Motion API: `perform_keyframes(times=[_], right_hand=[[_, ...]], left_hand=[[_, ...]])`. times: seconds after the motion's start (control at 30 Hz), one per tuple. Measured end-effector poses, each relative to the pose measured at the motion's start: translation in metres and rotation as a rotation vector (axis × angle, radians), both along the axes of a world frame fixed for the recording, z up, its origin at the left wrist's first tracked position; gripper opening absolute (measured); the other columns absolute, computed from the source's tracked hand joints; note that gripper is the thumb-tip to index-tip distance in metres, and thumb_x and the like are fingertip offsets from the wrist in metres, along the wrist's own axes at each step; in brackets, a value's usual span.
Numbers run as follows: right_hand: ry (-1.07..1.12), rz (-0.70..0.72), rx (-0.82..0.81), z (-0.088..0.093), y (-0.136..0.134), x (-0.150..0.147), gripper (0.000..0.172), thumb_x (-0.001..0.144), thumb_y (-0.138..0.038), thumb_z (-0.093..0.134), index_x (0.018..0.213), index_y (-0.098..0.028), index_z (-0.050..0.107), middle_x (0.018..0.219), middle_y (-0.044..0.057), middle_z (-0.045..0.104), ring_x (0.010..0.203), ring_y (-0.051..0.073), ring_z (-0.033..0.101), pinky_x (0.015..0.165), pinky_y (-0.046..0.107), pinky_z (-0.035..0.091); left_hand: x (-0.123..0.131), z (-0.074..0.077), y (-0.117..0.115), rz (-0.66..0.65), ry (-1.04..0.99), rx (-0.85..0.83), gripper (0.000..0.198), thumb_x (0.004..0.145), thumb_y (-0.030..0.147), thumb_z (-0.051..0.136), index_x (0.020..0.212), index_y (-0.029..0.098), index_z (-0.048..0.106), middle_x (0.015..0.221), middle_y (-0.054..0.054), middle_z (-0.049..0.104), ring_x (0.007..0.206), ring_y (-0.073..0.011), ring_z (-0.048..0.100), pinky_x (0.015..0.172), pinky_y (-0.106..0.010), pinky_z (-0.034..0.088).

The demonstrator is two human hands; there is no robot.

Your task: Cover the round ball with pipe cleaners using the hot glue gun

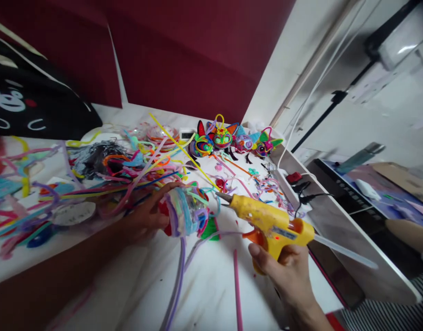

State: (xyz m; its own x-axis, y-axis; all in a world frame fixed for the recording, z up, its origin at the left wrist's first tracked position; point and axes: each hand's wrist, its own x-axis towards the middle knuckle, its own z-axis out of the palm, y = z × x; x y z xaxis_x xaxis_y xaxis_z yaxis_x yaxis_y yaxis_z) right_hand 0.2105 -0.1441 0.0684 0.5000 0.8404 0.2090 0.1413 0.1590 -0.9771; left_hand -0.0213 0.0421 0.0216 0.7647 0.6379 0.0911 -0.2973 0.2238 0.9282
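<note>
Sitting at the far left before a dark red panel (197, 55), a black bag (35, 96) showed a printed cartoon face. In front of it, on the white bench (211, 285), spread a tangle of fuzzy stems (147, 172) in pink, yellow, blue and lilac, with a clump of dark strands (94, 154) among them and a pale disc (73, 214) nearer the camera.

Next came the left hand (151, 216), its fingers curled around the left side of a wrapped ball (188, 211) banded in lilac, pale blue and red. Whether the ball touched the bench could not be told. A lilac stem (179, 276) trailed from beneath it toward the camera, and a green piece (214, 230) showed by its lower right side.

Farther back, four decorated ornaments (223, 136) with pointed ears stood in a row. A pink stem (236, 289) lay nearer. Right of the ball, a yellow glue gun (266, 216) pointed left, its nozzle just beside the ball. A white power strip (287, 188) lay behind the gun. The right hand (290, 271) had its fingers closed around the gun's handle, and a translucent glue stick (345, 251) jutted from the rear.
</note>
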Motion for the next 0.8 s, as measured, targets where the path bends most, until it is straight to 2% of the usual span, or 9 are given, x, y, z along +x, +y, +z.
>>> perform_keyframes(times=[0.17, 0.27, 0.37, 0.47, 0.57, 0.67, 0.8], right_hand=[[-0.178, 0.126, -0.021, 0.010, 0.000, -0.005, 0.013, 0.083, -0.033, 0.077, 0.078, -0.022, 0.071, 0.050, -0.003, 0.052, 0.038, 0.011, 0.045, 0.038, 0.023, 0.046], [-0.310, 0.175, 0.010, 0.007, -0.004, -0.005, 0.002, 0.085, -0.022, 0.072, 0.086, -0.023, 0.072, 0.060, 0.000, 0.064, 0.045, 0.013, 0.056, 0.040, 0.021, 0.048], [-0.404, 0.171, 0.016, -0.002, -0.010, -0.002, 0.016, 0.086, -0.018, 0.071, 0.100, -0.025, 0.071, 0.070, 0.000, 0.069, 0.051, 0.015, 0.063, 0.045, 0.022, 0.053], [-0.551, 0.142, 0.010, -0.011, -0.015, 0.002, 0.015, 0.086, -0.018, 0.071, 0.100, -0.025, 0.070, 0.074, 0.002, 0.070, 0.056, 0.016, 0.065, 0.047, 0.023, 0.054], [-0.675, 0.088, 0.044, -0.017, -0.018, 0.005, 0.017, 0.086, -0.018, 0.072, 0.102, -0.024, 0.070, 0.079, 0.004, 0.071, 0.063, 0.018, 0.067, 0.054, 0.027, 0.056], [-0.708, 0.149, 0.039, -0.019, -0.018, 0.008, 0.017, 0.089, -0.018, 0.069, 0.104, -0.026, 0.068, 0.094, 0.005, 0.074, 0.075, 0.020, 0.069, 0.064, 0.031, 0.058], [-0.728, 0.253, 0.031, -0.016, -0.014, 0.008, 0.029, 0.092, -0.018, 0.065, 0.117, -0.030, 0.061, 0.115, 0.005, 0.072, 0.091, 0.023, 0.069, 0.079, 0.037, 0.058]], left_hand=[[0.001, -0.005, 0.003, 0.042, -0.024, -0.001, 0.079, 0.056, 0.039, 0.093, 0.129, 0.032, 0.066, 0.123, -0.008, 0.069, 0.109, -0.0337, 0.068, 0.082, -0.035, 0.059], [0.001, -0.009, 0.003, 0.020, -0.002, 0.093, 0.080, 0.059, 0.038, 0.091, 0.133, 0.029, 0.062, 0.119, -0.009, 0.068, 0.101, -0.0304, 0.069, 0.078, -0.032, 0.058], [0.001, -0.008, 0.004, -0.009, 0.019, 0.260, 0.078, 0.063, 0.035, 0.089, 0.135, 0.028, 0.060, 0.116, -0.009, 0.066, 0.097, -0.0285, 0.069, 0.079, -0.033, 0.058], [0.002, -0.006, 0.004, 0.003, 0.014, 0.436, 0.075, 0.066, 0.034, 0.088, 0.135, 0.033, 0.059, 0.117, -0.007, 0.065, 0.097, -0.0265, 0.068, 0.080, -0.032, 0.057], [0.003, -0.006, 0.005, -0.025, 0.020, 0.513, 0.073, 0.072, 0.040, 0.085, 0.138, 0.036, 0.055, 0.118, -0.006, 0.063, 0.097, -0.0258, 0.066, 0.082, -0.032, 0.056], [0.002, -0.007, 0.005, -0.043, 0.030, 0.542, 0.075, 0.073, 0.045, 0.083, 0.141, 0.033, 0.051, 0.119, -0.007, 0.062, 0.098, -0.0266, 0.066, 0.083, -0.033, 0.056], [0.000, -0.009, 0.005, 0.043, 0.094, 0.620, 0.080, 0.069, 0.049, 0.085, 0.139, 0.031, 0.054, 0.129, -0.009, 0.058, 0.110, -0.0309, 0.062, 0.094, -0.036, 0.052]])
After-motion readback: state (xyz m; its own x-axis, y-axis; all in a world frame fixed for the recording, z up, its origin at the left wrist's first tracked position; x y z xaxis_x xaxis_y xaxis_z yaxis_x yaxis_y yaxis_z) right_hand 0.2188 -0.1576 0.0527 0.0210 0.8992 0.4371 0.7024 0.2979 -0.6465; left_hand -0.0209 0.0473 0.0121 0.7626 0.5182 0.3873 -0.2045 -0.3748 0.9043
